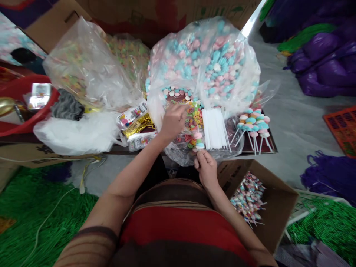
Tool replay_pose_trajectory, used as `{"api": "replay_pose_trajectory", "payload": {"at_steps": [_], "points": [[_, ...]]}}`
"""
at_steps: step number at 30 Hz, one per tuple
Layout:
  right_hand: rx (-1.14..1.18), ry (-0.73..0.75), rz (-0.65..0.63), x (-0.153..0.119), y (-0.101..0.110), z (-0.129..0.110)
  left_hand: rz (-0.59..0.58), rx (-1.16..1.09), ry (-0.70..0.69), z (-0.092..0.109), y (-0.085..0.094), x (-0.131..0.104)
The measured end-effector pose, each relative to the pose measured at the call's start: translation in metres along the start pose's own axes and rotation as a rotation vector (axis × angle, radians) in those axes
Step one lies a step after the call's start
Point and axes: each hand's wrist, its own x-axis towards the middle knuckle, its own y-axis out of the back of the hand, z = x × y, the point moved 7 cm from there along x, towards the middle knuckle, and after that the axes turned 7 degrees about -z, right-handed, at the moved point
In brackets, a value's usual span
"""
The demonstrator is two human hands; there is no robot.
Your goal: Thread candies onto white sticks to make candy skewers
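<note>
My right hand (206,165) is closed near the table's front edge, pinching a candy skewer (198,138) by its lower end. The skewer stands roughly upright, with pink, green and blue-white candies threaded on a white stick. Over the pile of gummy rings (191,115), my left hand (174,118) has its fingers bent downward; whatever they grip is hidden. A bundle of white sticks (214,128) lies just right of the rings. Behind them, a large clear bag of pink, blue and white marshmallows (217,66) lies with some spilling from its mouth.
Finished candy skewers (253,124) are piled at the table's right end. Below stands a cardboard box (274,207) with wrapped skewers inside. On the left are bagged gummy rings (75,63), gold twist ties (137,126), clear plastic bags (78,131) and a red basin (51,100).
</note>
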Motion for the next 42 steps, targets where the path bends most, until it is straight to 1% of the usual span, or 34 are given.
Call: {"api": "replay_pose_trajectory", "payload": {"at_steps": [2,3,5,7,9,12,13,15,18,20,22,24,26,28,30,32,35,38,42], "points": [[-0.029,0.005,-0.002,-0.005,0.004,0.003,-0.068,0.111,0.032,-0.017,0.001,0.022],[-0.040,0.006,0.000,-0.007,0.006,0.004,-0.118,0.177,0.055,-0.025,0.000,0.030],[-0.050,0.002,0.013,-0.012,0.010,0.008,-0.235,0.305,0.102,-0.040,-0.003,0.034],[-0.049,-0.009,0.029,-0.015,0.014,0.012,-0.339,0.426,0.160,-0.052,-0.002,0.024],[-0.039,-0.024,0.039,-0.016,0.017,0.015,-0.416,0.529,0.209,-0.060,0.003,0.008],[-0.033,-0.048,0.035,-0.014,0.015,0.019,-0.486,0.621,0.232,-0.063,0.011,-0.014],[-0.037,-0.052,0.030,-0.013,0.014,0.019,-0.490,0.638,0.229,-0.062,0.013,-0.018],[-0.048,-0.055,0.013,-0.012,0.010,0.020,-0.475,0.657,0.206,-0.058,0.015,-0.017],[-0.060,-0.045,-0.002,-0.012,0.007,0.020,-0.404,0.631,0.101,-0.045,0.010,-0.002],[-0.065,-0.044,-0.004,-0.013,0.007,0.020,-0.397,0.581,0.036,-0.040,0.000,0.010],[-0.067,-0.046,0.001,-0.013,0.008,0.020,-0.446,0.543,0.050,-0.045,-0.012,0.018],[-0.070,-0.052,0.008,-0.014,0.010,0.021,-0.478,0.517,0.127,-0.056,-0.020,0.022],[-0.072,-0.059,0.019,-0.014,0.012,0.022,-0.454,0.488,0.185,-0.065,-0.019,0.020],[-0.071,-0.061,0.032,-0.013,0.014,0.023,-0.413,0.458,0.192,-0.069,-0.015,0.015],[-0.066,-0.057,0.040,-0.012,0.015,0.024,-0.404,0.440,0.183,-0.069,-0.011,0.008],[-0.065,-0.050,0.033,-0.010,0.015,0.025,-0.414,0.443,0.170,-0.065,-0.009,0.001],[-0.066,-0.044,0.003,-0.008,0.012,0.025,-0.410,0.494,0.144,-0.053,-0.008,-0.006],[-0.063,-0.040,-0.004,-0.009,0.011,0.024,-0.401,0.527,0.125,-0.042,-0.011,-0.008],[-0.064,-0.041,0.010,-0.012,0.012,0.024,-0.440,0.536,0.098,-0.036,-0.015,-0.009]]}}
